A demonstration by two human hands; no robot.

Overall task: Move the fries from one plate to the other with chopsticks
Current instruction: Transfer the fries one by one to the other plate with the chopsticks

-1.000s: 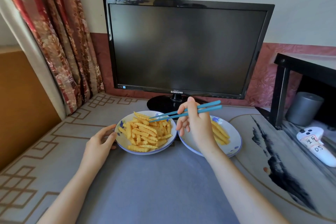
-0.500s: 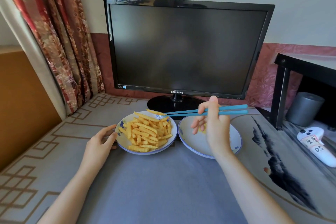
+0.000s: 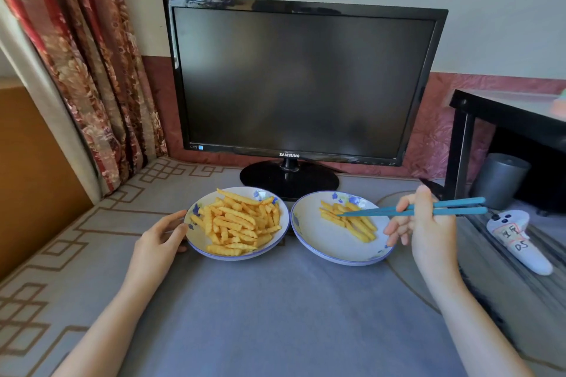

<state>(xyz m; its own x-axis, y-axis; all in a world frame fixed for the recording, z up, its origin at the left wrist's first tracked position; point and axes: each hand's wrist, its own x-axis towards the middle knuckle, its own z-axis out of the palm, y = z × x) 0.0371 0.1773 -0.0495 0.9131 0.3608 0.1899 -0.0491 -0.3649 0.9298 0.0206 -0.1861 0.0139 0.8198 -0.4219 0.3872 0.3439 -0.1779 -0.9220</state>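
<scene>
Your right hand pinches the chopsticks, tips among fries on the right plate; a sideways drag could scatter them.

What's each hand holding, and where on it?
Right hand grips the chopsticks about mid-length. Left hand holds nothing; its fingers touch the left plate at the rim.

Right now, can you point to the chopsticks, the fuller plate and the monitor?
chopsticks [image 3: 373,213]: head view, blue shafts near the tips.
fuller plate [image 3: 197,239]: head view, bare patch inside its left rim.
monitor [image 3: 303,82]: head view, middle of its dark screen.
</scene>
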